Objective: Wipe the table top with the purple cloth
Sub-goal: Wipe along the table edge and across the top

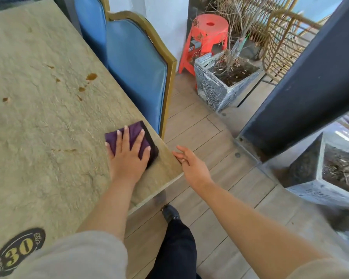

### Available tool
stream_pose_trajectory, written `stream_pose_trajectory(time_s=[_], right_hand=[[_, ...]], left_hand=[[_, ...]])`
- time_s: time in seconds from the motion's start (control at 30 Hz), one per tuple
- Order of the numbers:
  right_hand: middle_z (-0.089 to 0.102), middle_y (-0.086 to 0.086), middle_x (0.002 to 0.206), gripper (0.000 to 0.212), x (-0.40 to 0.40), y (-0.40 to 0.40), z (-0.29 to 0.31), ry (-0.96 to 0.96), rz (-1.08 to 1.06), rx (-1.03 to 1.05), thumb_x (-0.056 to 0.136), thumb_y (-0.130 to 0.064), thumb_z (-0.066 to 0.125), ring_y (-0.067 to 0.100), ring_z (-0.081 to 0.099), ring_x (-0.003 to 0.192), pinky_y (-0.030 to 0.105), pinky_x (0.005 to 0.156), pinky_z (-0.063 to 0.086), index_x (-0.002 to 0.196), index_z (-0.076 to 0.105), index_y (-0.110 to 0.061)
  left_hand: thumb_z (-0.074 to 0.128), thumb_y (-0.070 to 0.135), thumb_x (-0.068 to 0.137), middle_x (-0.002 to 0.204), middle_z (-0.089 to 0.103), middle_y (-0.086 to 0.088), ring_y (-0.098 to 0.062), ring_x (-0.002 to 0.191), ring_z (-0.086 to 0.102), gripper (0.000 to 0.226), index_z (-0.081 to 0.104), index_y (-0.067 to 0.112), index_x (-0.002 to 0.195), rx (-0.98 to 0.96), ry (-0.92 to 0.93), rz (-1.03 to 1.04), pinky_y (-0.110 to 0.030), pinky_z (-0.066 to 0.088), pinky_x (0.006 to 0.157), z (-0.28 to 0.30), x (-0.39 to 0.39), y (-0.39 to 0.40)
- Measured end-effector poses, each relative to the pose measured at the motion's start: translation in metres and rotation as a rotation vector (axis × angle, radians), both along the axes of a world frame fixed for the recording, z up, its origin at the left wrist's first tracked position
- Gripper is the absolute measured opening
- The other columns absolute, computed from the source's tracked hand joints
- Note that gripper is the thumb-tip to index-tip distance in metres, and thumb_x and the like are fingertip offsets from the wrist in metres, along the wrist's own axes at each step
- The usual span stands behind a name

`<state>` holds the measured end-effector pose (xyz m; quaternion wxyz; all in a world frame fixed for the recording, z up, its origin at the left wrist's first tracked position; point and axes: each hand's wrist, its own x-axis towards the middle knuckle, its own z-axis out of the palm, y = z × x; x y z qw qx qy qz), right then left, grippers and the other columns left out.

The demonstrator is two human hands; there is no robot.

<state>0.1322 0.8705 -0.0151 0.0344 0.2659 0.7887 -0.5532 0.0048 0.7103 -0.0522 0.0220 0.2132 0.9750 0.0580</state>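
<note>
Pressing flat on the folded purple cloth (147,140), the left hand (127,156) has its fingers straight and spread; the cloth, soft and square-cornered with a darker edge, lies near the table's right edge beside a corner. The table (38,117) has a rough, stone-like beige top with brown spill spots (91,76) further out and a black oval sticker (18,251) reading 30. The right hand (190,163) hangs relaxed and empty just off the edge, fingertips close to it. Blue padded chairs (137,75) with gilt frames stand against the table. Beyond, an orange plastic stool (207,37) and a square carved planter (220,83) sit on pale wood-look flooring.
</note>
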Motion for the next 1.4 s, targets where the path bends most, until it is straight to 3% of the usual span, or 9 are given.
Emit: stream_pose_trajectory(time_s=[0.13, 0.3, 0.4, 0.5, 0.63, 0.87, 1.07, 1.2, 1.4], right_hand=[[0.063, -0.008, 0.124, 0.043, -0.007, 0.006, -0.001, -0.006, -0.008, 0.013, 0.1, -0.008, 0.034, 0.003, 0.053, 0.118, 0.016, 0.103, 0.035, 0.139, 0.043, -0.024], [0.064, -0.003, 0.115, 0.043, -0.024, 0.01, 0.006, -0.019, -0.1, -0.062, 0.098, -0.007, 0.033, 0.01, 0.059, 0.109, 0.031, 0.101, 0.047, 0.132, 0.05, -0.027], [0.052, -0.001, 0.12, 0.039, -0.032, -0.006, 0.011, 0.116, -0.037, 0.363, 0.096, -0.006, 0.038, 0.013, 0.045, 0.115, 0.03, 0.102, 0.041, 0.128, 0.056, -0.019], [0.048, 0.012, 0.132, 0.041, -0.042, -0.039, -0.005, 0.222, 0.201, 0.71, 0.094, -0.024, 0.044, 0.028, 0.04, 0.126, 0.043, 0.108, 0.037, 0.132, 0.054, -0.013], [0.004, 0.028, 0.156, 0.068, -0.054, -0.086, -0.029, -0.009, 0.377, 0.95, 0.094, -0.053, 0.031, 0.044, -0.002, 0.145, 0.055, 0.118, -0.001, 0.152, 0.02, -0.017], [-0.003, 0.009, 0.161, 0.057, -0.098, -0.072, -0.031, 0.441, 1.137, 0.973, 0.097, -0.059, 0.025, 0.032, -0.012, 0.147, 0.045, 0.118, -0.008, 0.15, 0.009, -0.044], [0.004, 0.009, 0.161, 0.059, -0.207, -0.04, -0.031, 0.219, 0.892, 1.135, 0.093, -0.061, 0.011, 0.032, -0.002, 0.148, 0.046, 0.118, -0.002, 0.15, 0.008, -0.043], [0.012, 0.01, 0.16, 0.059, -0.19, -0.064, -0.032, 0.228, 0.746, 1.081, 0.093, -0.053, 0.026, 0.034, 0.01, 0.147, 0.05, 0.118, 0.007, 0.15, 0.021, -0.036], [0.011, -0.004, 0.161, 0.051, -0.151, -0.101, -0.029, 0.609, 1.398, 0.902, 0.097, -0.051, 0.034, 0.023, -0.001, 0.149, 0.055, 0.116, 0.005, 0.147, 0.023, -0.045]], left_hand=[[0.013, 0.056, 0.095, 0.163, 0.0, -0.008, -0.031, 0.149, -0.003, 0.061, 0.006, 0.038, 0.153, -0.041, -0.02, 0.091, -0.062, 0.001, 0.116, 0.003, -0.014, 0.035], [0.016, 0.055, 0.097, 0.163, 0.009, -0.003, -0.024, 0.15, 0.003, 0.058, 0.014, 0.04, 0.152, 0.028, 0.0, -0.213, -0.052, 0.003, 0.12, 0.009, 0.042, 0.02], [0.023, 0.052, 0.098, 0.159, 0.026, 0.006, -0.014, 0.148, 0.019, 0.052, 0.033, 0.039, 0.147, 0.31, -0.157, -0.203, -0.041, 0.014, 0.12, 0.02, 0.044, 0.002], [0.03, 0.041, 0.098, 0.152, 0.039, -0.001, -0.019, 0.142, 0.032, 0.05, 0.047, 0.021, 0.14, 0.484, -0.055, -0.003, -0.042, 0.028, 0.115, 0.026, 0.019, -0.023], [0.033, 0.032, 0.101, 0.16, 0.021, 0.002, -0.017, 0.149, 0.01, 0.044, 0.044, 0.019, 0.142, 0.366, -0.002, 0.356, -0.043, -0.002, 0.121, 0.02, -0.016, -0.065], [0.022, 0.041, 0.101, 0.163, -0.003, -0.003, -0.021, 0.15, -0.01, 0.052, 0.016, 0.036, 0.152, 0.19, -0.023, 0.76, -0.052, -0.01, 0.118, 0.015, -0.044, -0.11], [0.014, 0.044, 0.099, 0.164, -0.001, -0.004, -0.02, 0.149, -0.012, 0.059, 0.004, 0.03, 0.155, 0.179, -0.059, 0.81, -0.054, -0.013, 0.117, 0.01, -0.049, -0.11], [0.006, 0.047, 0.093, 0.164, 0.004, -0.002, -0.017, 0.15, -0.009, 0.065, 0.011, 0.027, 0.154, 0.276, -0.024, 0.808, -0.052, -0.013, 0.118, 0.009, -0.048, -0.114], [0.014, 0.038, 0.089, 0.158, 0.028, 0.003, -0.01, 0.149, 0.01, 0.065, 0.03, 0.021, 0.15, 0.7, 0.077, 0.792, -0.044, -0.01, 0.121, 0.008, -0.044, -0.127]])
